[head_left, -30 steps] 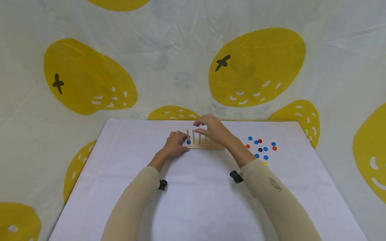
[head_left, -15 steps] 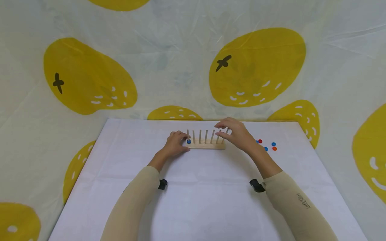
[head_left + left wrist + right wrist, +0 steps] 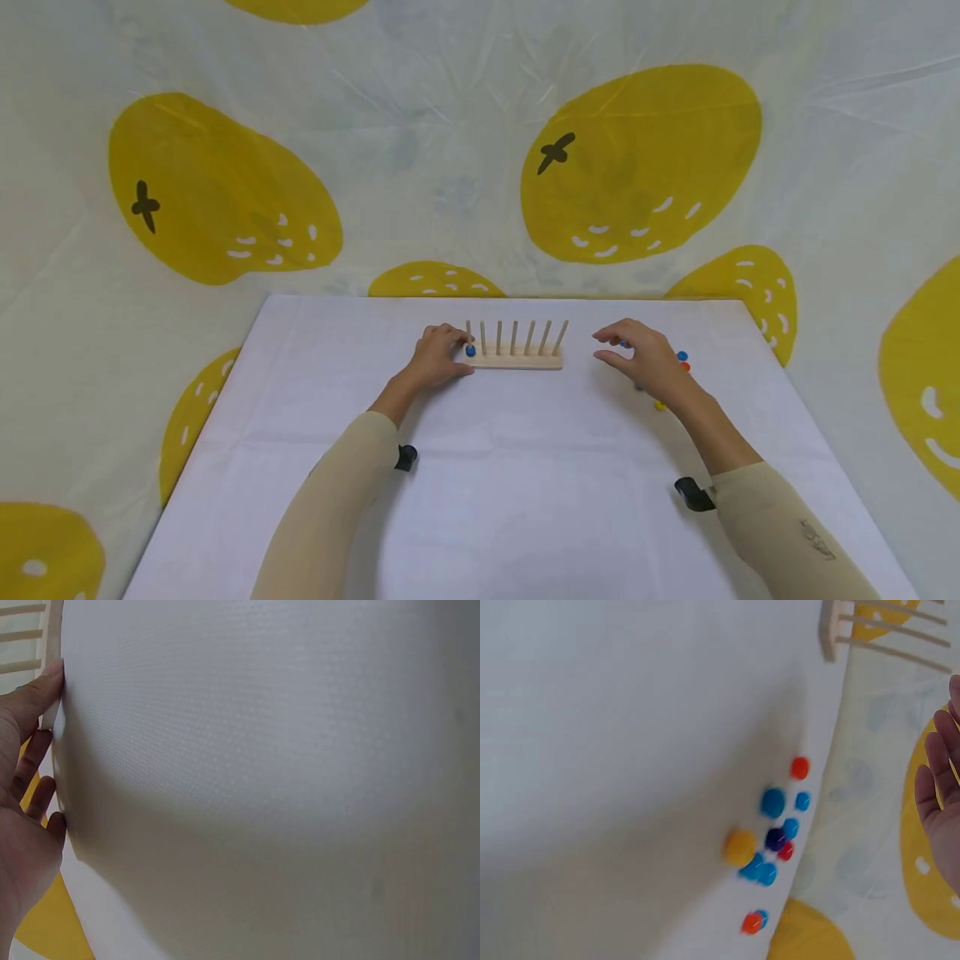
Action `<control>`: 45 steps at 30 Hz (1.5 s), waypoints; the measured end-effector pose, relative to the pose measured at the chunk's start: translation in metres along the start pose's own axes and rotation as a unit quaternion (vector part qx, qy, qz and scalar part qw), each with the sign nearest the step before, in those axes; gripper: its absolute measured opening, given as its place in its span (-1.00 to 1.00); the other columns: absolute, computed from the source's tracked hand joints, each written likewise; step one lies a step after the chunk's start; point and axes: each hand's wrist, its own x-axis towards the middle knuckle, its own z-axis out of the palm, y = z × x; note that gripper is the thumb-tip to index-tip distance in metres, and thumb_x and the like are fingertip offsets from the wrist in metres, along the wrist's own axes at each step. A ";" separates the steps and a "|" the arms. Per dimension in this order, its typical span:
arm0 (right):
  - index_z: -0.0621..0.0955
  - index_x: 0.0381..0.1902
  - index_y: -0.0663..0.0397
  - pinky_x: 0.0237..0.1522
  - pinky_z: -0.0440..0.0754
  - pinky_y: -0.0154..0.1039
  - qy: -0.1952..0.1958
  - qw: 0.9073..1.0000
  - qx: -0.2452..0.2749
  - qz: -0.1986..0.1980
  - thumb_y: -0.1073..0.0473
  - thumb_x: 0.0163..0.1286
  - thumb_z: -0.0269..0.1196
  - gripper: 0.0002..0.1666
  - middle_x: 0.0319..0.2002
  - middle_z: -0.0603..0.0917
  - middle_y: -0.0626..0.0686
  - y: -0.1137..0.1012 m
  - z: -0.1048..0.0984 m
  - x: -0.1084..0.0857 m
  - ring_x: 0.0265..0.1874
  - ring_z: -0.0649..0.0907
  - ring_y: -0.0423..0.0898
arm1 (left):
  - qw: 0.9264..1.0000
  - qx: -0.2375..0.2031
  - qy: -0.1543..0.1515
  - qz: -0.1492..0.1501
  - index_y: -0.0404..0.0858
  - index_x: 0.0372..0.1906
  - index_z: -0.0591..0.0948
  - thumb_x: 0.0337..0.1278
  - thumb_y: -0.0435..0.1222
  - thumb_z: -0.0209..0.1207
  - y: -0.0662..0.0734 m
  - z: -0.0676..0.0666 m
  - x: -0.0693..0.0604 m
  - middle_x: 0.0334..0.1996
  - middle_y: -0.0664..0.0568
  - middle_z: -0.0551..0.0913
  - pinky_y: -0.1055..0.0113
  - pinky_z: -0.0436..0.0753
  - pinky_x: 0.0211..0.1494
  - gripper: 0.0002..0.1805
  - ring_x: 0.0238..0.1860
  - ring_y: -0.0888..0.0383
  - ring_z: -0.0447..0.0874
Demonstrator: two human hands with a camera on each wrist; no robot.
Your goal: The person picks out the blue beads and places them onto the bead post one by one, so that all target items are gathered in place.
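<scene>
A wooden peg stand [image 3: 517, 362] with a row of several upright pegs stands near the table's far edge. Blue beads [image 3: 470, 351] sit at the foot of its leftmost peg; the other pegs are bare. My left hand [image 3: 433, 360] grips the stand's left end, its thumb against the front of the base, as the left wrist view also shows. To the right of the stand, my right hand [image 3: 651, 358] hovers with thumb and fingers apart and nothing between them. Below and behind it lie loose beads, partly hidden by the hand in the head view.
In the right wrist view, the loose beads include a yellow bead [image 3: 740, 848], a dark purple bead [image 3: 775, 839], orange ones and several blue ones. A white cloth covers the table [image 3: 480, 500]. Behind it hangs a curtain [image 3: 450, 167] with yellow fruit shapes.
My right hand has moved right, from above the stand's pegs to over the loose beads, uncovering the whole row of pegs. The left hand has stayed on the stand's end.
</scene>
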 end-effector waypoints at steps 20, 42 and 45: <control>0.75 0.03 0.17 0.08 0.56 0.19 -0.132 0.979 -0.046 0.145 0.23 0.33 0.44 -0.68 -0.15 0.76 0.12 0.044 -0.013 -0.055 -0.04 0.58 0.15 | 1.000 -0.007 0.004 -0.018 -0.10 0.31 0.61 0.05 -0.09 0.54 0.004 -0.001 -0.002 0.27 -0.03 0.55 -0.02 0.30 0.54 -0.33 0.43 -0.07 0.29; 0.77 0.01 0.10 0.01 0.55 0.08 -0.166 0.972 -0.072 0.148 0.20 0.33 0.45 -0.71 -0.04 0.73 0.16 0.060 -0.009 -0.067 -0.03 0.54 0.13 | 1.000 -0.011 0.009 -0.009 -0.11 0.26 0.64 0.04 -0.11 0.55 0.003 0.000 -0.002 0.24 -0.04 0.57 -0.05 0.31 0.52 -0.36 0.41 -0.09 0.30; 0.77 0.01 0.08 0.00 0.55 0.06 -0.167 0.971 -0.072 0.154 0.19 0.34 0.44 -0.71 -0.03 0.73 0.16 0.061 -0.008 -0.067 -0.03 0.54 0.12 | 1.000 -0.013 0.009 -0.009 -0.11 0.27 0.63 0.04 -0.11 0.55 0.002 0.000 -0.002 0.25 -0.03 0.57 -0.05 0.30 0.52 -0.35 0.42 -0.08 0.30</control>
